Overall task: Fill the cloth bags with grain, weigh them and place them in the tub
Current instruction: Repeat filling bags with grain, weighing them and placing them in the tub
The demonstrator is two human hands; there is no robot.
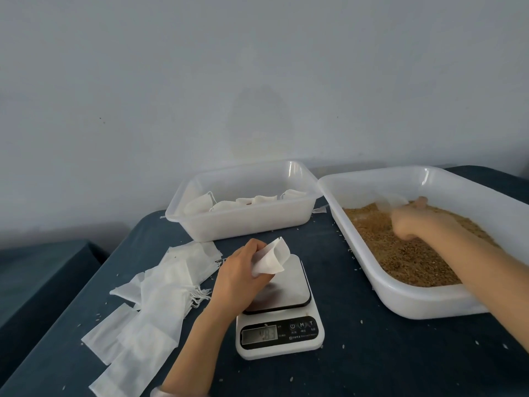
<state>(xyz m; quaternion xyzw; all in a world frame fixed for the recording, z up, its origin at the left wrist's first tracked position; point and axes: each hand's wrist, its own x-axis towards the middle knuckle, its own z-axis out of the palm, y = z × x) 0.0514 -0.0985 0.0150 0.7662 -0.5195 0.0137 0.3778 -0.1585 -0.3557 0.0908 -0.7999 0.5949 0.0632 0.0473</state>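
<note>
Left hand (240, 270) curled round a limp bag (272, 259), mouth open, held just above the scale (279, 310) plate; right hand (412, 222) down in the grain (406, 262) of the right-side tray (400, 296), blurred, grip impossible to tell; something pale and translucent just beyond it, unclear; behind the scale, tub (243, 224) with several filled bags (197, 206) inside; left of the scale, flat spare bags (166, 285) heaped on the dark table (372, 353); stray grains scattered about.

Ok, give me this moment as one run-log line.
phase: filling | left hand: holds cloth bag over scale | right hand: blurred, in grain tub, grip unclear | far tub: filled bags
</note>
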